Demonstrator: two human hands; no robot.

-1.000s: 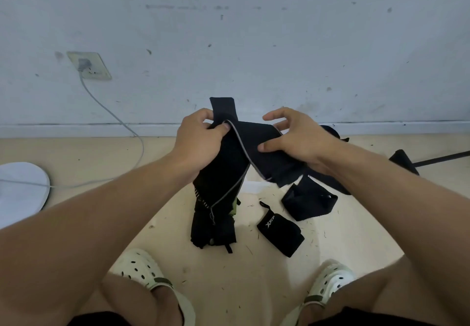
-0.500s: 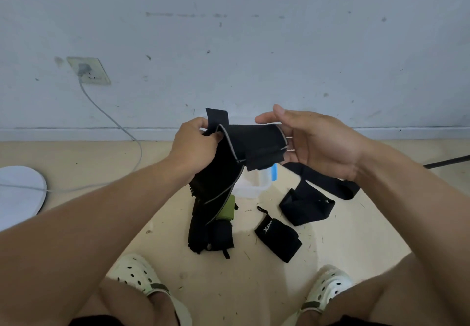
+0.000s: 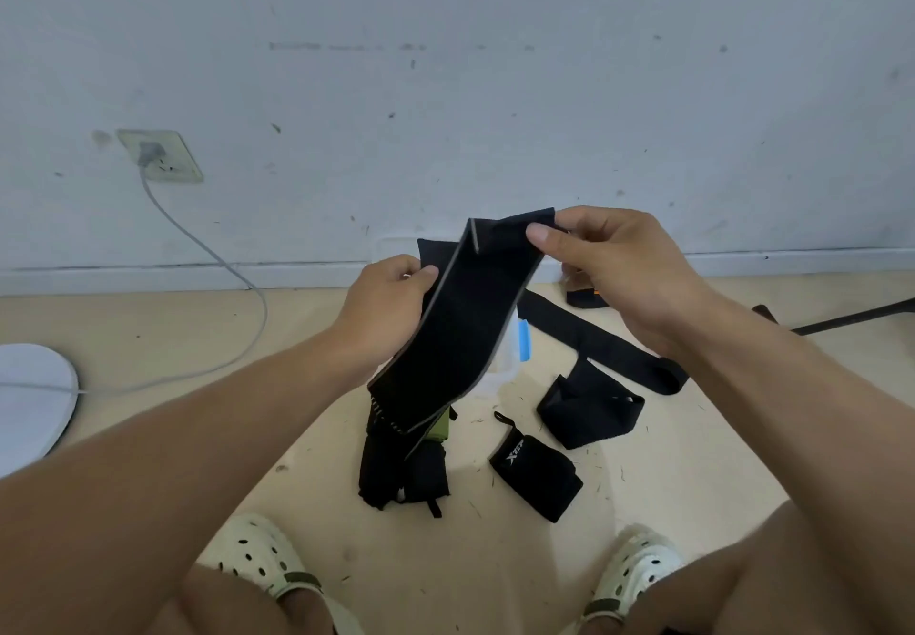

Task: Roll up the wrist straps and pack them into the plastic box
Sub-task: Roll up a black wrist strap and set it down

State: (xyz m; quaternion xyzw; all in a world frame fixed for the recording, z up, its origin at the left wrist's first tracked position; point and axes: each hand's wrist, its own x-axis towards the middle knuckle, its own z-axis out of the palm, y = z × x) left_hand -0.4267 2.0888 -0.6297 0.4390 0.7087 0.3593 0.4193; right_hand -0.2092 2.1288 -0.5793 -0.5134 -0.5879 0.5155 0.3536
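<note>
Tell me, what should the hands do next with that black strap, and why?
Probably start rolling. The right hand pinches the strap's top end, and the left hand grips its edge lower down. The strap hangs flat and unrolled between them, so curling the top end over on itself seems the likely next move. The box sits mostly hidden behind it.

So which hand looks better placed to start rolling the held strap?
Probably the right hand: it pinches the strap at its free top end. The left hand grips lower along the edge, better suited to steadying.
</note>
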